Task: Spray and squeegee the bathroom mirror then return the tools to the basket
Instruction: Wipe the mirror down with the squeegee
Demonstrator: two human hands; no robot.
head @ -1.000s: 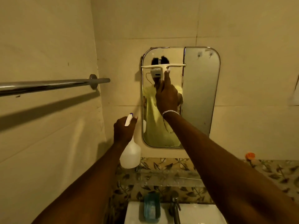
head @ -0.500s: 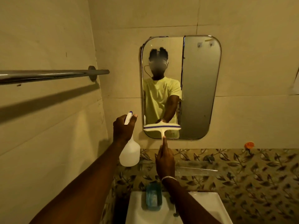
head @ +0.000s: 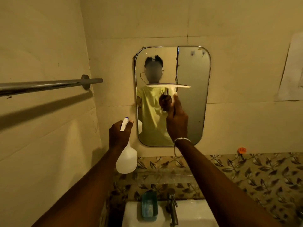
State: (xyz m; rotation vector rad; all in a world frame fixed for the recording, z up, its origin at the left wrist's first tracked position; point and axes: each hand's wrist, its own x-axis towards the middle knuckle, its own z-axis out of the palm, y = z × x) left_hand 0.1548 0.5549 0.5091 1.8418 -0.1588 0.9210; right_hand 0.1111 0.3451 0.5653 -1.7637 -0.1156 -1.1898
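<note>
Beige tiled wall carries the mirror [head: 193, 95]; our right grip [head: 177, 122] clasps the squeegee [head: 168, 86] mid-glass above it, left grip [head: 120, 135] holds the spray bottle [head: 127, 161]. Squeegeeing looks underway; basket unseen, return remains.

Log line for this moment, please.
phase: squeegeeing | right hand: squeegee blade on mirror, mid-height | left hand: spray bottle held beside mirror | basket: not visible
</note>
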